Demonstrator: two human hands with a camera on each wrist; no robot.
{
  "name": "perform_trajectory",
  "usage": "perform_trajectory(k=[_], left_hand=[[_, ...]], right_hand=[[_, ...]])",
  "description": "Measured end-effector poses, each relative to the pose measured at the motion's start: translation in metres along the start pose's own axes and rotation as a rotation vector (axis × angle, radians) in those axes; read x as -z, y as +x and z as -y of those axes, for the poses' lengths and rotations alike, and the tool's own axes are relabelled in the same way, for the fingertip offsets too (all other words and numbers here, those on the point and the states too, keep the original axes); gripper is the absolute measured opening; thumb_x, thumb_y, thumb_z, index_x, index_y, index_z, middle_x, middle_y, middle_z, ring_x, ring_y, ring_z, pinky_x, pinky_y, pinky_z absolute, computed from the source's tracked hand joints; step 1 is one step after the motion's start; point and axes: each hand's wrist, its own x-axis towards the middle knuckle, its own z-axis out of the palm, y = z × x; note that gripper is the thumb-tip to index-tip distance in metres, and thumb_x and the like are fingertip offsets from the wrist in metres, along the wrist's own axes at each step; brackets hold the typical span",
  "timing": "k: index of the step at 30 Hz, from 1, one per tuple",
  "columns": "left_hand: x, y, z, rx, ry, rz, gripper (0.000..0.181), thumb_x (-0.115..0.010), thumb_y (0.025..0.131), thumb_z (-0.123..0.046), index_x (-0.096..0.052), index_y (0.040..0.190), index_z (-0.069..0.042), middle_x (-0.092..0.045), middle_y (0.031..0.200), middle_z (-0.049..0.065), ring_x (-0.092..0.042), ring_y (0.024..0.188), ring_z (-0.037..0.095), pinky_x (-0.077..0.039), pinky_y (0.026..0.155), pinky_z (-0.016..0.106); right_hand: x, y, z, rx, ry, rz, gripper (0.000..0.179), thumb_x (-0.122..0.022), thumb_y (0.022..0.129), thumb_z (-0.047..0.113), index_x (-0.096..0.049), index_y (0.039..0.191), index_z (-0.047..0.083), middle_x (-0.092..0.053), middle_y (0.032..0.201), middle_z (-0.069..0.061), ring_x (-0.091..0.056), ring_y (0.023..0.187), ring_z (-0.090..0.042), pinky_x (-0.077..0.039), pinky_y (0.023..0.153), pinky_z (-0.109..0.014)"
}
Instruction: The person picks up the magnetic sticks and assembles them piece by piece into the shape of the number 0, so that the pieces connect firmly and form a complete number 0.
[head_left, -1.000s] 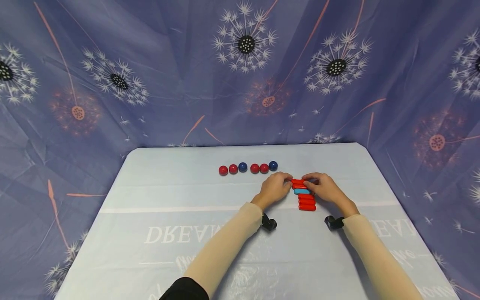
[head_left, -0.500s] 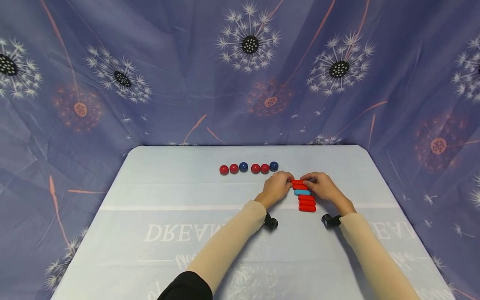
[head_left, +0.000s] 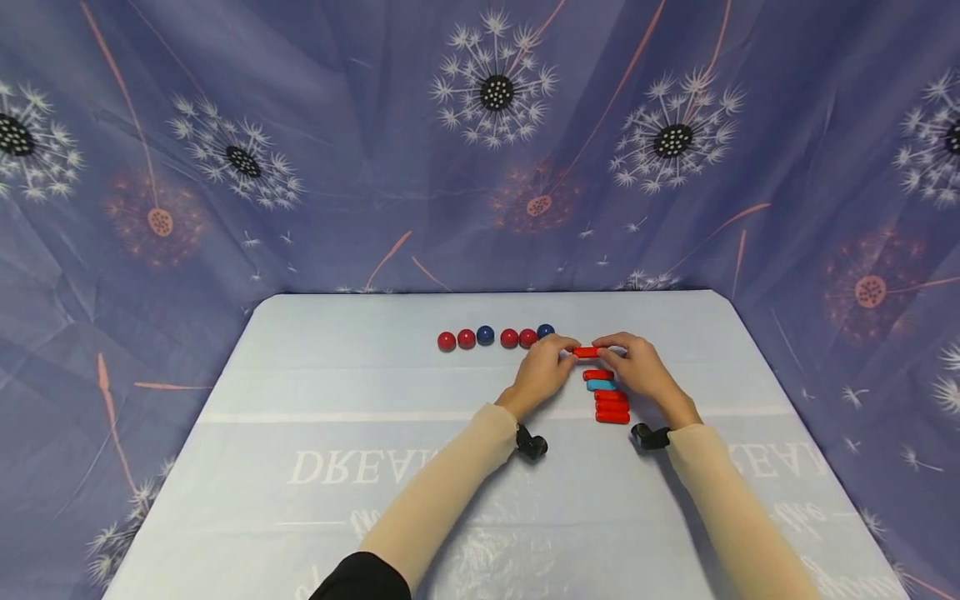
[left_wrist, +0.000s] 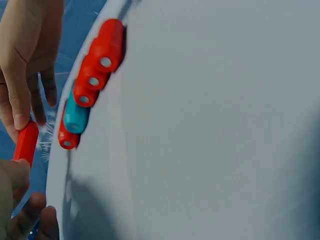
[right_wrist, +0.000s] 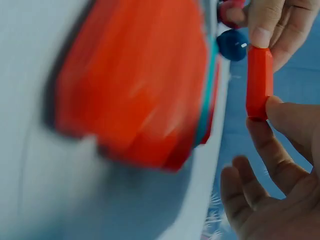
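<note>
A long red bead [head_left: 587,352] is pinched at its two ends, one end in each hand, above the white table. My left hand [head_left: 542,368] grips its left end and my right hand [head_left: 639,367] its right end. In the right wrist view the thumb and a finger of the right hand [right_wrist: 280,165] close on the lower end of this bead. Nearer the body lies a column of long beads: a red bead [head_left: 597,376], a light blue bead [head_left: 602,386], then several red beads [head_left: 612,407]. The left wrist view shows holes in their ends.
Behind the left hand stands a row of round red beads [head_left: 467,338] and dark blue beads [head_left: 485,335]. One dark blue bead [head_left: 546,332] is close to the left fingers. The white table [head_left: 315,367] ends at a patterned purple cloth [head_left: 337,167].
Both hands have lifted the farthest red bead off the column and moved it away from the body, slightly left. The other long beads stay where they were.
</note>
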Motion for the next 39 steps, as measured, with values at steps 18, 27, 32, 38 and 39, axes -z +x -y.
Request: perform_trajectory(k=[18, 27, 32, 38, 39], left_hand=[[0.040, -0.045, 0.024, -0.095, -0.198, -0.297, 0.022, -0.076, 0.093, -0.011, -0.078, 0.115, -0.010, -0.074, 0.104, 0.008, -0.068, 0.080, 0.020, -0.058, 0.075, 0.032], [0.056, -0.068, 0.044, -0.072, -0.219, -0.358, 0.020, -0.076, 0.092, -0.009, -0.080, 0.111, -0.011, -0.076, 0.102, 0.009, -0.069, 0.075, 0.019, -0.060, 0.071, 0.033], [0.065, -0.078, 0.057, -0.020, -0.218, -0.329, 0.020, -0.077, 0.091, -0.010, -0.079, 0.111, -0.011, -0.077, 0.101, 0.009, -0.070, 0.073, 0.017, -0.057, 0.069, 0.026], [0.073, -0.089, 0.067, 0.053, -0.217, -0.265, 0.021, -0.077, 0.091, -0.010, -0.078, 0.112, -0.010, -0.077, 0.105, 0.009, -0.064, 0.070, 0.011, -0.052, 0.066, 0.021], [0.074, -0.090, 0.068, 0.063, -0.212, -0.253, 0.021, -0.077, 0.092, -0.011, -0.078, 0.112, -0.010, -0.077, 0.105, 0.009, -0.062, 0.068, 0.009, -0.051, 0.065, 0.021]], right_hand=[[-0.039, -0.004, 0.058, 0.063, 0.155, -0.072, 0.027, -0.074, 0.096, 0.014, -0.074, 0.122, 0.004, -0.071, 0.121, -0.016, -0.074, 0.096, -0.031, -0.059, 0.079, -0.033], [-0.074, -0.005, 0.075, 0.074, 0.215, -0.084, 0.026, -0.074, 0.095, 0.011, -0.074, 0.120, 0.003, -0.076, 0.110, -0.016, -0.073, 0.089, -0.026, -0.057, 0.073, -0.026], [-0.094, -0.003, 0.084, 0.076, 0.223, -0.102, 0.019, -0.075, 0.094, 0.010, -0.077, 0.113, 0.006, -0.077, 0.105, -0.011, -0.071, 0.087, -0.022, -0.057, 0.075, -0.028], [-0.110, -0.002, 0.088, 0.117, 0.195, -0.105, 0.014, -0.077, 0.092, 0.009, -0.079, 0.106, 0.009, -0.078, 0.100, -0.008, -0.072, 0.084, -0.019, -0.059, 0.077, -0.033], [-0.112, -0.002, 0.088, 0.125, 0.184, -0.101, 0.013, -0.077, 0.092, 0.009, -0.079, 0.105, 0.009, -0.078, 0.099, -0.008, -0.072, 0.083, -0.019, -0.059, 0.077, -0.033]])
